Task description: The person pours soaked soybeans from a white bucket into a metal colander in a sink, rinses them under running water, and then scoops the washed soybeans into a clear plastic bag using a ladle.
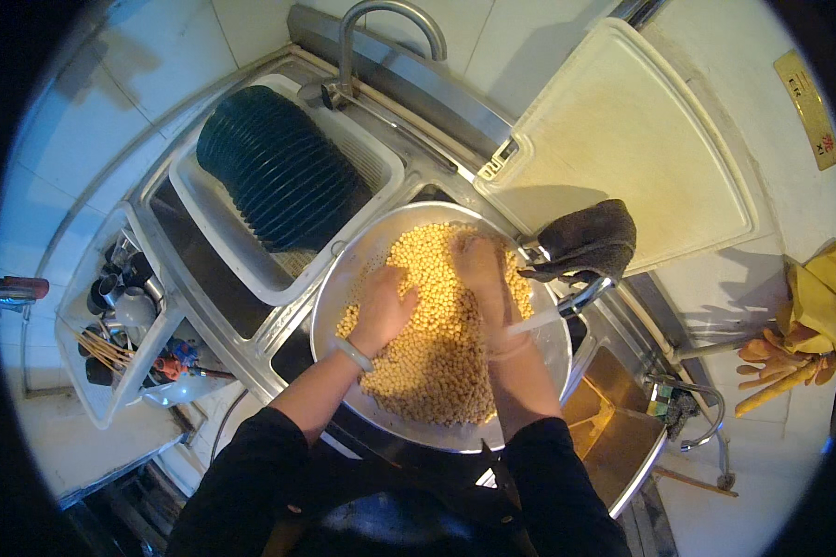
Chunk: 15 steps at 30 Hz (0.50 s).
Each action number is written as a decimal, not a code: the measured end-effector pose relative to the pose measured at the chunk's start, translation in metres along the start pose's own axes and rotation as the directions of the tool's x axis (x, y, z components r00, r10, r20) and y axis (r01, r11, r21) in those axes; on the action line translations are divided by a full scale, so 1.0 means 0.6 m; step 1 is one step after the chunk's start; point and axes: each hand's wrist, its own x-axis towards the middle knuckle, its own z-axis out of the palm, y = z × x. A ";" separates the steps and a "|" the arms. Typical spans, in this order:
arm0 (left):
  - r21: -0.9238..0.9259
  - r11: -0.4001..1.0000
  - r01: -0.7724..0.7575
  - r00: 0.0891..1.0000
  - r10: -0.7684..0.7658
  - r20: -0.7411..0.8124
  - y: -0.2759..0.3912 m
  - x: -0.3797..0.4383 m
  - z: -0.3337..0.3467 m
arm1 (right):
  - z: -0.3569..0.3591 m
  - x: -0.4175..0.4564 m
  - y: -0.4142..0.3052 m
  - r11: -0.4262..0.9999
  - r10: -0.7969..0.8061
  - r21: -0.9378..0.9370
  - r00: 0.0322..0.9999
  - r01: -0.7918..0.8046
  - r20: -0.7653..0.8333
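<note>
A wide metal colander point(543, 362) rests over a sink and holds a heap of pale yellow beans, perhaps soybeans or chickpeas point(432, 313). On the left side of the heap lies my left hand point(384, 306), fingers partly in the beans, a pale bangle at its wrist. My right hand point(479, 268) is blurred and reaches into the beans at the upper right; its fingertips are hard to make out. Water runs from a chrome faucet point(585, 298) with a dark cloth point(592, 237) draped on it, and the stream crosses my right wrist.
Dark ribbed plates or bowls stand in a white plastic basin point(279, 296) at upper left. A curved faucet point(390, 10) rises behind. A basket of utensils point(70, 348) is at far left, a large cutting board point(641, 139) at upper right, and yellow gloves point(808, 334) at far right.
</note>
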 end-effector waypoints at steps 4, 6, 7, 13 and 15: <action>-0.158 0.933 0.324 0.942 -0.334 -0.043 -0.039 0.046 0.014 | 0.023 -0.006 -0.021 0.978 0.137 -0.202 0.880 -0.048 0.455; -0.189 0.887 0.421 0.907 -0.416 0.068 -0.030 0.063 0.012 | 0.020 -0.011 -0.031 0.971 0.128 -0.235 0.729 0.046 0.672; -0.237 0.883 0.406 0.914 -0.399 0.078 -0.039 0.068 0.024 | 0.010 -0.022 -0.030 0.975 0.086 -0.207 0.721 0.080 0.687; -0.003 0.939 0.344 0.813 -0.296 0.501 -0.004 0.081 0.073 | -0.038 -0.142 -0.007 0.987 -0.076 -0.057 0.747 0.151 0.660; 0.091 0.958 0.273 0.697 -0.262 0.668 0.041 0.075 0.066 | -0.073 -0.181 -0.013 0.980 -0.197 0.080 0.818 0.183 0.541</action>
